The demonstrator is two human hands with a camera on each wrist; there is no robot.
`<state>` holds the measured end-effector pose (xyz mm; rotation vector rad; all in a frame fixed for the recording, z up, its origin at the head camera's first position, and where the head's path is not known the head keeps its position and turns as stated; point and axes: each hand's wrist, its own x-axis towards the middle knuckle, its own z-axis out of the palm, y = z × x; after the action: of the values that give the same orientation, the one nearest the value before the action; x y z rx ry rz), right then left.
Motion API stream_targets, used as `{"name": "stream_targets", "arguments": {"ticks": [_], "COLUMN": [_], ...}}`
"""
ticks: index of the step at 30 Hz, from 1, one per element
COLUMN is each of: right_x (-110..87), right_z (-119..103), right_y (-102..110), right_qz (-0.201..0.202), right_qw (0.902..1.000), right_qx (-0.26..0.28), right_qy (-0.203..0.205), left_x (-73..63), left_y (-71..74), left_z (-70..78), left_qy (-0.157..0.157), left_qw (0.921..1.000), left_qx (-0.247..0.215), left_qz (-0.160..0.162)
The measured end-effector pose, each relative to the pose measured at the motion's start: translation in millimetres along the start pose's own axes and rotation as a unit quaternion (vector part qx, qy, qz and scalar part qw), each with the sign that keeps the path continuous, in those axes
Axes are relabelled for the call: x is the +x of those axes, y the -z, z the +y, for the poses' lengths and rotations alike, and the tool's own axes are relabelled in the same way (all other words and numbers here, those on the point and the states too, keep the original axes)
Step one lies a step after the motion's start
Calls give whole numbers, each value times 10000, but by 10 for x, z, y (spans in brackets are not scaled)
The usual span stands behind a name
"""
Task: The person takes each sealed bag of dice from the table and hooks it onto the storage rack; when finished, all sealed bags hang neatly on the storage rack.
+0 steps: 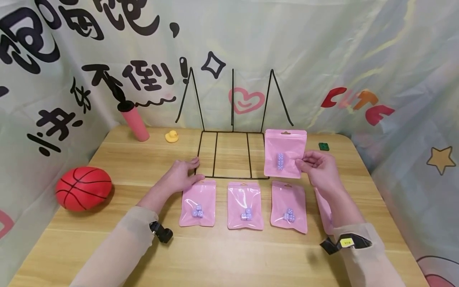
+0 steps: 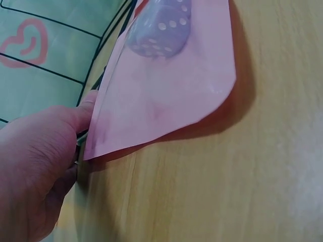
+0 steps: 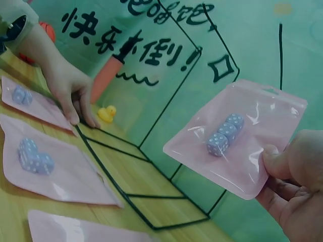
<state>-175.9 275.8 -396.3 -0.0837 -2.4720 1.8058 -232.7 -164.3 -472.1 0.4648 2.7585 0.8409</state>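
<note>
My right hand (image 1: 321, 169) pinches the lower right edge of a pink zip pouch (image 1: 287, 139), held upright at the right end of a black wire rack (image 1: 233, 177). Three light purple dice (image 3: 224, 135) show in a slanting row through its clear front. At the rack's front left corner, my left hand (image 1: 179, 175) grips the wire between thumb and fingers. Just in front of the rack lie more pink pouches with dice: a left one (image 1: 188, 199), a middle one (image 1: 234, 199) and a right one (image 1: 281, 199). Another pouch (image 1: 324, 213) is partly hidden under my right forearm.
A red ball (image 1: 83, 188) with black lines sits at the left edge of the wooden table (image 1: 229, 259). Behind stand a pink cylinder with a black top (image 1: 135, 123) and a yellow duck (image 1: 172, 136). A small green piece (image 1: 324, 146) lies back right. Printed cloth hangs behind.
</note>
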Motion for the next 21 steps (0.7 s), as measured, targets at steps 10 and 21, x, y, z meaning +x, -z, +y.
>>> {"name": "stream_targets", "arguments": {"ticks": [10, 21], "right_x": [-186, -211], "right_z": [-234, -431], "right_y": [-61, -42], "right_qz": [-40, 79], "right_qw": [9940, 9819], "right_qx": [441, 1316], "right_qy": [998, 1359], "left_x": [3, -3], "left_y": [15, 23], "left_z": [2, 24], "left_qy": [-52, 75], "left_qw": [10000, 9999], "left_qx": [-10, -68], "left_qz": [14, -39]}}
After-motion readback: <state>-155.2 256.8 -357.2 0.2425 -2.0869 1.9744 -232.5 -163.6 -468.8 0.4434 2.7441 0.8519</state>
